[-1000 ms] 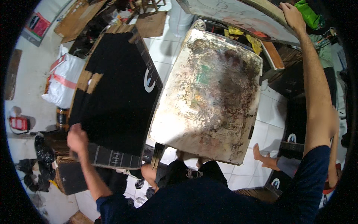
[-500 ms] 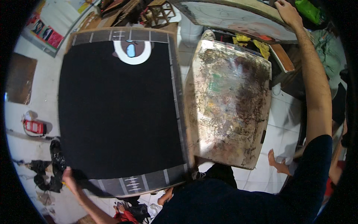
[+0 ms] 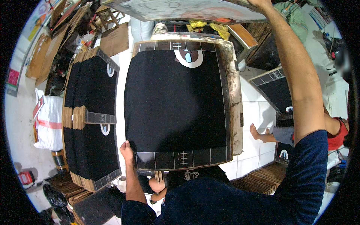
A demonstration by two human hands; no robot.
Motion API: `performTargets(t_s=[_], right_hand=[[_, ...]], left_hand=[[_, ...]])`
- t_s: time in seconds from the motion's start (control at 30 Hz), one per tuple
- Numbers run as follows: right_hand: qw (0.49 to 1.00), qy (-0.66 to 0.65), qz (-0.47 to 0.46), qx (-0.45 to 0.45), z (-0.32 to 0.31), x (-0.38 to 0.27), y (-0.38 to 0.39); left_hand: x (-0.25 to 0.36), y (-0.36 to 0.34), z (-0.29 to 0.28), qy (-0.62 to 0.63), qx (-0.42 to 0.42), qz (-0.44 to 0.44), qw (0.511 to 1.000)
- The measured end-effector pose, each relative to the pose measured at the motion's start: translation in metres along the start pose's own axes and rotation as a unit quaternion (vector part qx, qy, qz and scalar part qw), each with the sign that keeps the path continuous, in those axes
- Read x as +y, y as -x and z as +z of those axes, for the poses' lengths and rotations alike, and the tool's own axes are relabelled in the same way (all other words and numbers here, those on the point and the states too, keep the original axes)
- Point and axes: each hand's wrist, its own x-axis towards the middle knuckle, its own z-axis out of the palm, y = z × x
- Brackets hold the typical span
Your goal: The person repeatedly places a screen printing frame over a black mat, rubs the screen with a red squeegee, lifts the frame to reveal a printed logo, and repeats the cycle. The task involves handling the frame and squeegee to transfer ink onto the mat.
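Note:
A board (image 3: 182,160) with black fabric (image 3: 172,101) over it lies flat on a paint-stained table (image 3: 236,112). Its grey borders carry white tick marks. Near its far edge is a printed eye shape (image 3: 195,64) in white, brown and light blue. My left hand (image 3: 127,153) is closed on the board's near left corner, thumb uppermost. My raised right hand (image 3: 262,4) is at the upper edge of the view, closed on the right end of a wooden screen frame (image 3: 150,10) with a pale, stained mesh. That frame is tilted up beyond the table.
Stacked black-covered boards (image 3: 90,86) stand to the left, and more boards (image 3: 275,88) to the right. Another person's bare foot (image 3: 255,132) and red top (image 3: 337,133) show at the right. Yellow cloths (image 3: 219,30) lie below the frame. A white wrapped bundle (image 3: 50,120) sits far left.
The board has moved right, from beside the stained table to on top of it, with my left hand at its corner. My view has turned left. My right hand stays on the raised frame.

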Motion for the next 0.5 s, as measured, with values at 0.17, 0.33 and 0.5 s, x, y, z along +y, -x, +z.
performTargets(t_s=[0.17, 0.33, 0.5], right_hand=[[1.0, 0.005, -0.008, -0.014, -0.004, -0.002, -0.02], [1.0, 0.005, -0.017, -0.009, 0.0, 0.0, -0.046], [0.998, -0.01, -0.06, -0.008, 0.005, 0.01, -0.071]], left_hand=[[0.017, -0.01, 0.04, 0.006, -0.055, -0.012, 0.998], [0.036, -0.01, 0.053, 0.005, -0.066, -0.027, 0.997], [0.044, -0.001, 0.056, -0.042, -0.068, -0.004, 0.997]])
